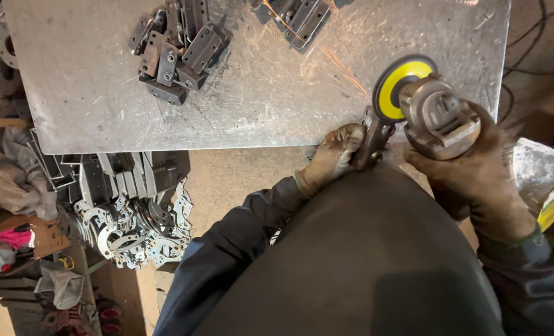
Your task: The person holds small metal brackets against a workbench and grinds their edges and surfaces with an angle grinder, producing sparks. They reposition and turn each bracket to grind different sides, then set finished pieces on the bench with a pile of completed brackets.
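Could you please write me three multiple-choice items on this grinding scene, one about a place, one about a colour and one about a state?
1. Where does the left hand press the metal bracket?
A. at the near edge of the steel table
B. on the floor
C. on the pile of dark brackets

2. What colour is the face of the grinder's disc?
A. red
B. yellow
C. white

3. What is the angle grinder in the right hand doing?
A. lying unused
B. hanging from a hook
C. throwing sparks

Answers: 1 A, the bracket sits at the table's near edge; 2 B, the disc face shows yellow; 3 C, orange sparks streak across the table.
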The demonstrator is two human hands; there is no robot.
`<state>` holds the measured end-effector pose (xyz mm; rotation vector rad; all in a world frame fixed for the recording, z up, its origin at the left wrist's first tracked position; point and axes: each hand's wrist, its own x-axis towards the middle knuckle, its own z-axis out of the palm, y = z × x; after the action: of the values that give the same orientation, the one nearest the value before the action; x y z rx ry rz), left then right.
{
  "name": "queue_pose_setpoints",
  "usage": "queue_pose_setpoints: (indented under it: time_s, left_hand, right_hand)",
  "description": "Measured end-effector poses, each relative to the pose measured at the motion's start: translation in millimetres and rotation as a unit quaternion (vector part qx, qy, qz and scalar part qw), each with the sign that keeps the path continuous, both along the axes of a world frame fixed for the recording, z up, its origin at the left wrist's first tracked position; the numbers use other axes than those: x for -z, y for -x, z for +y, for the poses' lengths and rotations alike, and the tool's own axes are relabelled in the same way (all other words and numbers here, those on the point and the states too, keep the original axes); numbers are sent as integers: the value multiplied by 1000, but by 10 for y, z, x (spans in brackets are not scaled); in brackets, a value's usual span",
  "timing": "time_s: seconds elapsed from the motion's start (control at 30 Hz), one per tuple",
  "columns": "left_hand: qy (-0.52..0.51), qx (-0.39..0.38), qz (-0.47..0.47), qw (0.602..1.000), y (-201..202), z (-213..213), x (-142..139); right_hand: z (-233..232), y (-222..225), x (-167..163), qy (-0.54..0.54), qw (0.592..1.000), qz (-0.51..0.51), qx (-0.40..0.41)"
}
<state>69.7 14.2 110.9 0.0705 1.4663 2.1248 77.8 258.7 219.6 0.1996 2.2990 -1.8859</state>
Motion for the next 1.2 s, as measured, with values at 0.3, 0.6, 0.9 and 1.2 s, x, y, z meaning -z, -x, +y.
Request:
queue_pose_setpoints:
  time_s: [0.3,0.6,0.9,1.2]
  left_hand:
    - [196,0,184,963,-31,-151,316]
    - [-115,0,-77,990,-92,14,86]
    - [66,23,77,995,-62,-72,71]
    - [102,-67,86,989,28,-8,-251]
  right_hand:
    - [147,-104,124,-106,994,-25,26]
    - [105,-210,179,-46,997,58,21]
    - [166,-314,423,-76,996,24,32]
    - [87,-284,-39,4,994,-75,81]
